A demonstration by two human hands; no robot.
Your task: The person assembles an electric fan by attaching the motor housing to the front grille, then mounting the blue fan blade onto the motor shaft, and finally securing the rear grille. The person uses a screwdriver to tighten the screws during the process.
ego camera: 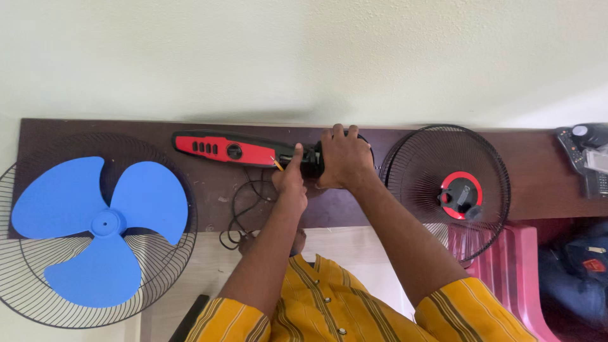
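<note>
— Nearest you, below your yellow striped sleeves, what have your hands got?

— Your left hand [290,179] is curled around a thin yellow-tipped tool [277,164], its point set against the joint where the red and black control arm [231,149] meets the black motor housing [315,161]. Your right hand [344,158] is clamped over that housing from above, holding it down on the dark brown table [538,190]. A black cord [244,209] loops off the table edge just below your left hand.

— How far along does it look?

— Well into the strip-down, I'd judge. The 3-bladed blue blade [101,228] lies inside 1 wire guard [25,285] at the far left, well apart from the motor. The other guard, with its red hub [461,195], sits to the right, just beside your right wrist. Left, it seems, is the body itself (whether the tool has bitten into a screw, I can't tell).

— Anything further off?

— A pink plastic chair [506,272] at right, and dark gadgets [586,149] at the table's far right end.
</note>
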